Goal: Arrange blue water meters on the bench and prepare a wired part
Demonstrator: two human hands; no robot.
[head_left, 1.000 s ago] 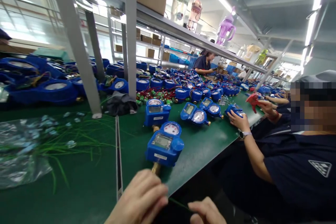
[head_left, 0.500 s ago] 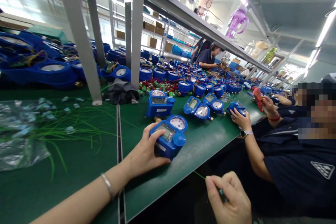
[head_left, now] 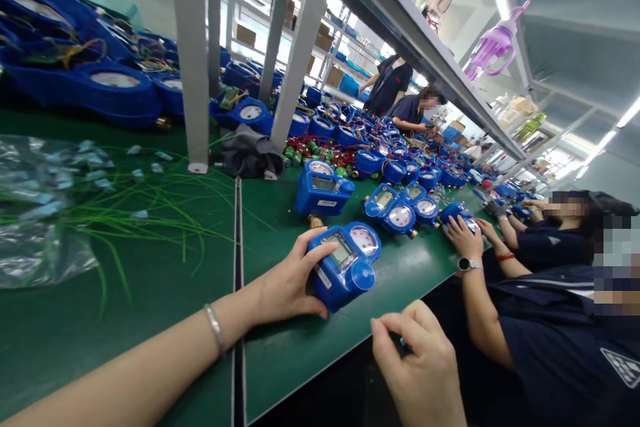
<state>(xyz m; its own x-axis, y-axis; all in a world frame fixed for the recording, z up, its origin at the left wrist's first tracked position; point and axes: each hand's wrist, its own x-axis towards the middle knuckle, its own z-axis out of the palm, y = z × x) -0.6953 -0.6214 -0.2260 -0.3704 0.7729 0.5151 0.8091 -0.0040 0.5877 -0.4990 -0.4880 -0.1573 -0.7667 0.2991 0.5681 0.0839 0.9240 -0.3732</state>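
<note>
Fingers of my left hand (head_left: 285, 283) are wrapped round a blue water meter (head_left: 346, 264), thumb lying across its top beside the small display window and the other fingers curled under its near side, so the grip is clamped on the body. The meter sits tilted near the front edge of the green workbench (head_left: 310, 353), its white dial face turned away from me. A thin bracelet (head_left: 215, 328) circles my left wrist.

My right hand (head_left: 417, 363) hangs just off the bench edge, below and to the right of the meter and apart from it. Its fingers are curled together and pinched on something small, a scrap of blue showing between them; I cannot tell what it is.

Behind the held meter stands a second blue meter (head_left: 323, 192), with more meters in a row to its right. Green wire ties (head_left: 150, 210) lie scattered on the bench to my left, by a clear plastic bag (head_left: 35, 240). On my right a co-worker's hand (head_left: 463, 237) rests on another meter.
</note>
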